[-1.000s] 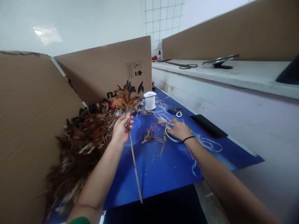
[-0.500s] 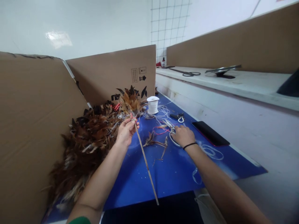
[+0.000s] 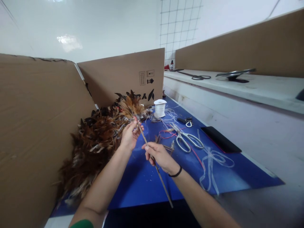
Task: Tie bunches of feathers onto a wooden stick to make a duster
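Observation:
A feather duster [image 3: 131,107] with brown feathers and a thin stick handle [image 3: 163,185] slants across the middle of the view, feathers at the far end. My left hand [image 3: 130,134] is closed on the stick just below the feathers, where some pink tie shows. Lower down, my right hand [image 3: 160,155] has its fingers closed around the same stick. Silver scissors [image 3: 187,141] lie on the blue table to the right of my right hand, blades pointing away. Loose feather scraps [image 3: 169,147] lie partly hidden behind my right hand.
A heap of brown feathers [image 3: 95,152] lies along the left cardboard wall [image 3: 35,133]. On the blue table [image 3: 140,186] stand a white spool [image 3: 160,109] with tangled clear ribbon, black-handled snips [image 3: 185,121], and a black phone [image 3: 220,139]. A white ledge [image 3: 213,87] runs along the right.
My right hand has let go of the scissors, leaving them on the table, and moved left onto the duster's stick. My left hand still holds it below the feathers. The view has shifted slightly.

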`<state>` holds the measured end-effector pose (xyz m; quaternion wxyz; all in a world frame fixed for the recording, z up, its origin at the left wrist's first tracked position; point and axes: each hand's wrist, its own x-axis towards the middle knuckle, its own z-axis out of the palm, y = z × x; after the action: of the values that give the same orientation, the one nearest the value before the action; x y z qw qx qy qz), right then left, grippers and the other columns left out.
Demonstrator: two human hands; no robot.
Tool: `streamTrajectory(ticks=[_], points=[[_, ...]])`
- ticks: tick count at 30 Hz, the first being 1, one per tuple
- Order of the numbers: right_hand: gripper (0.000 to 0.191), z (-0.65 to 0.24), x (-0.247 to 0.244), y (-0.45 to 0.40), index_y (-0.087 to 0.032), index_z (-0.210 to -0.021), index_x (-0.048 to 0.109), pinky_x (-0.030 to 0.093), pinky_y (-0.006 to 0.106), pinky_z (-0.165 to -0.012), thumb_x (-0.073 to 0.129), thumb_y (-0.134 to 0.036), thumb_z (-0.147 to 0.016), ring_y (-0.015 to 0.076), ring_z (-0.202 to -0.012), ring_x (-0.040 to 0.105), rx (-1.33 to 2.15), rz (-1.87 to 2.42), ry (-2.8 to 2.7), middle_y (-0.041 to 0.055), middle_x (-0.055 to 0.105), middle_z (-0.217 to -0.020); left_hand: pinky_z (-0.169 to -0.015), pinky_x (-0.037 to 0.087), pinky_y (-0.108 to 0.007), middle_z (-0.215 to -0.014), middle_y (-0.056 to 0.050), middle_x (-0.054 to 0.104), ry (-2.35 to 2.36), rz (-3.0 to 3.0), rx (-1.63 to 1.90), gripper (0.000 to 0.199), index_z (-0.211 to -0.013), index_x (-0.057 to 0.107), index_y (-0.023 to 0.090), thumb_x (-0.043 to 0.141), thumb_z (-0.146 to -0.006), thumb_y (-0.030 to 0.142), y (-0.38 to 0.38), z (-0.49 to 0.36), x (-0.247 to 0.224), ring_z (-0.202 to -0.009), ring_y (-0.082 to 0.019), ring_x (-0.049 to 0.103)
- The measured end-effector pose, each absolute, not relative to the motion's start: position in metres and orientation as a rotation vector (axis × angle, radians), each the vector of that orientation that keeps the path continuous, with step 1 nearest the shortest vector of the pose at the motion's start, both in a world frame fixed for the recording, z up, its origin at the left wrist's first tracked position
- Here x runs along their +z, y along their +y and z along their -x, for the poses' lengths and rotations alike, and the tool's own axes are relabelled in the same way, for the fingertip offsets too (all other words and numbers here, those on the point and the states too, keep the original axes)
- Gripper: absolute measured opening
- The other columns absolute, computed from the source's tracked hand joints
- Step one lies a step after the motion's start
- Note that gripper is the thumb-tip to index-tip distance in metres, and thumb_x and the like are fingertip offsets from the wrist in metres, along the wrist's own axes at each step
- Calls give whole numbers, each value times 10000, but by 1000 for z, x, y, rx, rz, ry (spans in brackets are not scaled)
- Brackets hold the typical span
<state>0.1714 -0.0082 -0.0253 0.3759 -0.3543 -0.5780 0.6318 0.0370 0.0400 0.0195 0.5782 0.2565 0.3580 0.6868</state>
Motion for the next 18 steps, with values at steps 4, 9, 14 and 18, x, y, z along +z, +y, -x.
streamTrajectory(ticks=[4,9,14,18], points=[[281,-168,-28,-12,-158,-879,548,291,161,-323,522,-425,-794,52,-329,422,1702,854,-1433,-56,539,-519,-577,545,-317,-767,-111,688,879,-563,1489,368,-772,577,118,454,-872,450,45,-27,27,-589,-174,656],[297,-166,-28,-17,-159,-870,546,307,161,-304,552,-441,-777,57,-321,431,1775,830,-1392,-52,547,-519,-564,538,-276,-716,-116,683,973,-654,1553,239,-707,536,108,530,-861,291,49,-27,27,-555,-150,646],[315,-164,-30,-18,-157,-859,546,306,163,-298,564,-458,-769,60,-314,432,1806,816,-1361,-52,547,-513,-562,526,-238,-640,-82,656,1015,-753,1664,202,-703,520,98,537,-860,225,51,-31,19,-481,-104,607],[312,-160,-33,-19,-155,-861,545,330,171,-308,569,-452,-770,63,-324,442,1837,785,-1333,-49,554,-526,-566,525,-233,-635,-65,652,1033,-810,1692,186,-742,527,102,544,-858,247,52,-32,18,-513,-115,629]])
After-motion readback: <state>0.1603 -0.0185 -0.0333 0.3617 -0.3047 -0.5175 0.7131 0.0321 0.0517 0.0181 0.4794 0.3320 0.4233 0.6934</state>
